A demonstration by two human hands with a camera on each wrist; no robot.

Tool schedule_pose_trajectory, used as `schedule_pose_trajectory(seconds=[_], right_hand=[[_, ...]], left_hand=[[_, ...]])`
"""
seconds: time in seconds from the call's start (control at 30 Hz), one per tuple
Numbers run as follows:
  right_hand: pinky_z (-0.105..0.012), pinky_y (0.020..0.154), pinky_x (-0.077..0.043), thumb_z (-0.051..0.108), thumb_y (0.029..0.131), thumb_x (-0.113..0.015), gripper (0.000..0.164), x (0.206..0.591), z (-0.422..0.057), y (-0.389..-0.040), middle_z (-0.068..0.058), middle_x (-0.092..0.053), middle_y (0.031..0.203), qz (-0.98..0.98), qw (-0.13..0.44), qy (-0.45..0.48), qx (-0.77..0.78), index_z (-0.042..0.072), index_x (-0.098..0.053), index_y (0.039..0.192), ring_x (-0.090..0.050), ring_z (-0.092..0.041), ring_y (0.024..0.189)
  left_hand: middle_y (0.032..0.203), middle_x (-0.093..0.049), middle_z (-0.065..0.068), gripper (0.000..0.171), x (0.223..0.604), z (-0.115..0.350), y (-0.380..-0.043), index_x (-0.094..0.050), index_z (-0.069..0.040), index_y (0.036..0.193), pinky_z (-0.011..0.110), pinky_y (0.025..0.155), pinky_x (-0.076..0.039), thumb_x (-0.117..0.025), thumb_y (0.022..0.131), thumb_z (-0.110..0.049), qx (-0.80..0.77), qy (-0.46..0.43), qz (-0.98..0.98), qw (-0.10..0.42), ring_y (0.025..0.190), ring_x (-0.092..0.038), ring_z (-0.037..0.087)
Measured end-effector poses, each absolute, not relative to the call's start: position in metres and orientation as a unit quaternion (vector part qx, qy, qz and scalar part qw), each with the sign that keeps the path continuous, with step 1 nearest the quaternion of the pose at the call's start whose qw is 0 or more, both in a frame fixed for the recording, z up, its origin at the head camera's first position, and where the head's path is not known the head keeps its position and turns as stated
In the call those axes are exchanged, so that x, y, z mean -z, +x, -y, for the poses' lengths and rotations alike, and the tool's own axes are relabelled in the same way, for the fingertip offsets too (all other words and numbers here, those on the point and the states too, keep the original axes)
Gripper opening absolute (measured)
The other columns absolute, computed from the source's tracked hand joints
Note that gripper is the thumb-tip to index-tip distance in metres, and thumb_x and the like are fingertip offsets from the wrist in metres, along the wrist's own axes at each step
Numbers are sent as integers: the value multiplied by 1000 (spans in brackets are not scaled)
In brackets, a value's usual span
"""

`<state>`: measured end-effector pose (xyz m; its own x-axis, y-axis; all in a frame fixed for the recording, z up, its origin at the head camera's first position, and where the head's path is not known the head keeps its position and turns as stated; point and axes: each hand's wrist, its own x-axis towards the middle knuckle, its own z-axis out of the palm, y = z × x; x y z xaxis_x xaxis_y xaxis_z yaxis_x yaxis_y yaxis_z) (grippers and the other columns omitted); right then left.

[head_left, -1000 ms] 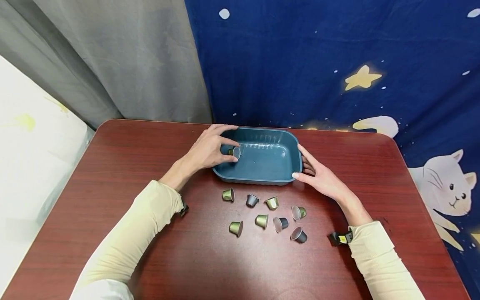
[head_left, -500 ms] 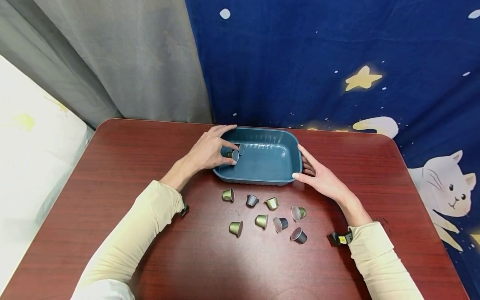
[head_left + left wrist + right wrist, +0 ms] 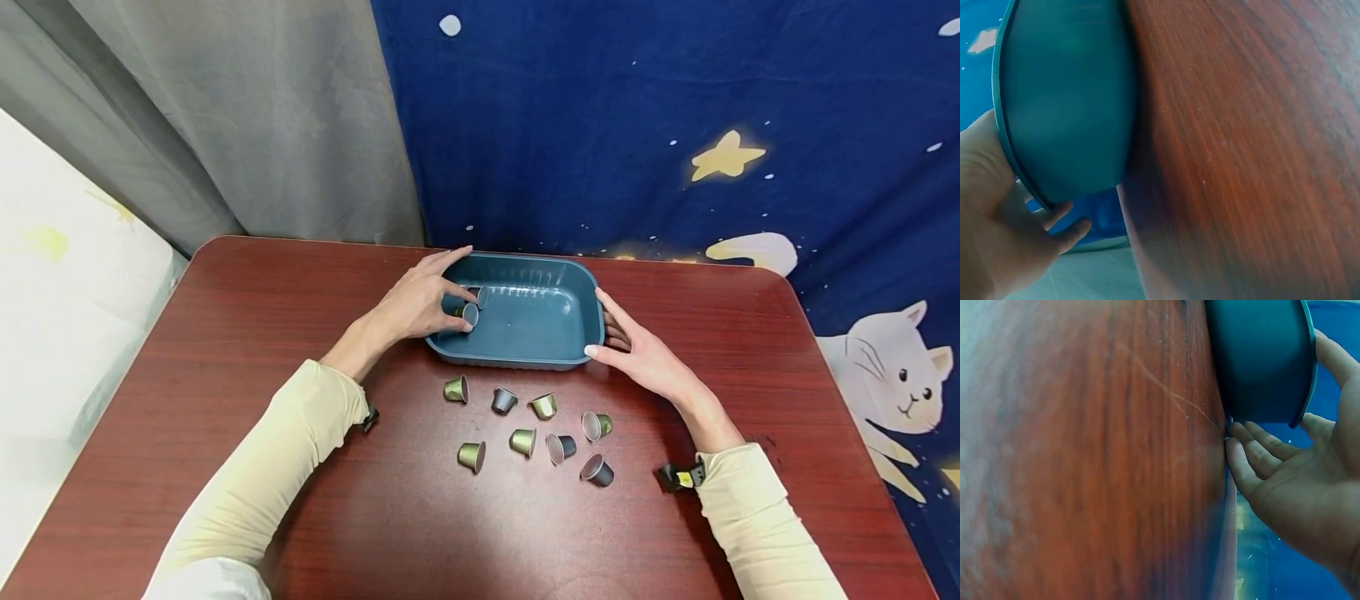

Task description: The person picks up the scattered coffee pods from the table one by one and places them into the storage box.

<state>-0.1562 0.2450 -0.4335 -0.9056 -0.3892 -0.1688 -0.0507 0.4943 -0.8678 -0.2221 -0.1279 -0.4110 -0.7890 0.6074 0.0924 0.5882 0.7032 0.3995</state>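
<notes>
In the head view my left hand reaches over the left end of a dark teal plastic bin. Its thumb and index finger lie on either side of a coffee capsule low inside, apparently pinching it. Just behind sits another capsule, partly hidden by the index finger. My right hand rests against the bin's right end, thumb at the near corner and fingers extended along the outside. The right wrist view shows that hand with straight fingers beside the bin wall. In the left wrist view the bin wall hides the capsules.
Several green and dark grey capsules lie on their sides on the reddish-brown table, in front of the bin, including a green one and a grey one. A blue curtain hangs right behind the table's back edge.
My left hand has lowered the capsule slightly toward the bin floor, and the other capsule behind it shows more. The right hand and the capsules on the table have stayed put.
</notes>
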Motion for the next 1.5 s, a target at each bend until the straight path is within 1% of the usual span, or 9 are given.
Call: schedule_pose_trajectory(seconds=[0.13,0.23,0.4,0.57,0.67,0.83,0.97,1.27,1.5], right_hand=[[-50,114,-30,35,95,-69,85,433,-245,-156,-11,-35,155,-847,176,-129,484,45,-12,157,-39,-30,140],[-51,114,-29,35,95,-69,85,432,-245,-156,-11,-35,155,-847,176,-130,484,44,-12,157,-38,-30,140],[-51,113,-30,34,95,-69,85,433,-245,-156,-12,-36,154,-847,174,-132,485,44,-12,158,-39,-30,139],[-50,113,-30,34,95,-69,85,433,-245,-156,-11,-36,154,-847,175,-131,485,46,-12,157,-40,-30,139],[-50,113,-30,34,95,-69,85,433,-245,-156,-11,-36,154,-847,175,-132,484,46,-12,157,-40,-30,139],[-50,113,-30,35,95,-69,84,434,-245,-157,-11,-36,154,-848,175,-132,483,47,-12,156,-40,-29,139],[-50,113,-30,36,95,-69,84,434,-245,-157,-10,-37,154,-847,177,-130,484,47,-12,156,-40,-29,139],[-51,113,-30,35,95,-69,84,433,-245,-156,-10,-37,154,-845,177,-129,488,46,-13,157,-40,-29,139],[-51,113,-30,30,95,-69,84,434,-246,-157,-12,-36,153,-838,172,-140,499,40,-15,158,-39,-30,139]], left_hand=[[164,-20,2,36,409,127,-221,-79,-27,111,62,110,-27,-85,78,-41,-204,316,-926,31,147,-22,29],[164,-19,1,36,407,127,-220,-79,-27,111,64,109,-27,-85,78,-41,-198,310,-929,37,146,-23,29],[165,-18,0,36,407,126,-220,-78,-28,111,60,110,-28,-84,78,-42,-193,307,-931,41,146,-24,29],[165,-18,-2,36,407,127,-220,-79,-26,111,55,113,-27,-84,79,-41,-197,311,-929,40,146,-25,29],[164,-20,1,36,407,128,-220,-79,-25,110,53,114,-26,-84,79,-41,-201,317,-926,33,146,-25,29],[162,-26,5,35,407,129,-220,-79,-24,110,54,114,-25,-83,80,-41,-208,322,-923,18,146,-25,31],[160,-30,5,34,408,130,-219,-79,-23,110,56,114,-24,-82,81,-40,-218,325,-920,3,145,-26,34],[157,-37,4,33,402,132,-212,-79,-24,109,53,116,-22,-80,83,-44,-219,331,-917,-30,145,-27,32],[136,-53,2,28,390,132,-202,-79,-23,104,47,111,-30,-80,82,-40,-230,332,-914,-48,132,-41,26]])
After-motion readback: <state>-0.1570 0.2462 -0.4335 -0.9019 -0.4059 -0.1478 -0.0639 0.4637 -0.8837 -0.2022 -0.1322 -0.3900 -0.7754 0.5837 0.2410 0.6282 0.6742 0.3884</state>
